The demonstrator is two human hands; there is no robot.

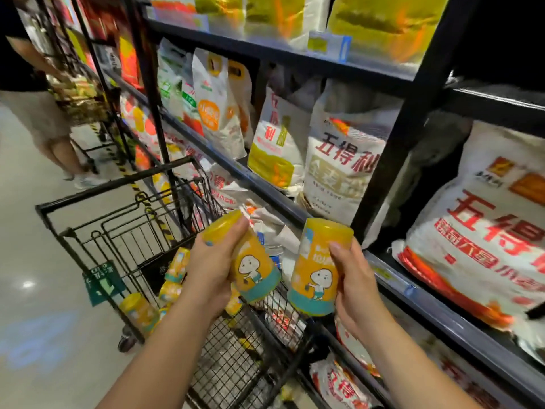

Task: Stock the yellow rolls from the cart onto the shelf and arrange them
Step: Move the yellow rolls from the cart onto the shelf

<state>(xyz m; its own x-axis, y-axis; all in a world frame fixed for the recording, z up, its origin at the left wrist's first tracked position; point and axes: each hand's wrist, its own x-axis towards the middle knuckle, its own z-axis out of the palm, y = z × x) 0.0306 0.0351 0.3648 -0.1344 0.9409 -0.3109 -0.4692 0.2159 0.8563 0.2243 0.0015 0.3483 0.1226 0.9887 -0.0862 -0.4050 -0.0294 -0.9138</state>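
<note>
The fingers (pixel 233 231) of my left hand (pixel 212 270) wrap one yellow roll (pixel 253 261), tilted with its cap leaning left. My right hand (pixel 356 287) grips a second roll (pixel 318 261), nearly upright. Both hang over the cart (pixel 118 182), where more rolls (pixel 138 311) lie. The shelf (pixel 442 314) lies ahead and right, nearer my right hand.

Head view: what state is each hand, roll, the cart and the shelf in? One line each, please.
left hand: grips the left roll
right hand: grips the right roll
left roll: held above the cart, tilted
right roll: held near upright
cart: holds more rolls
rolls in cart: loose, unarranged
shelf: stocked with bags
</note>
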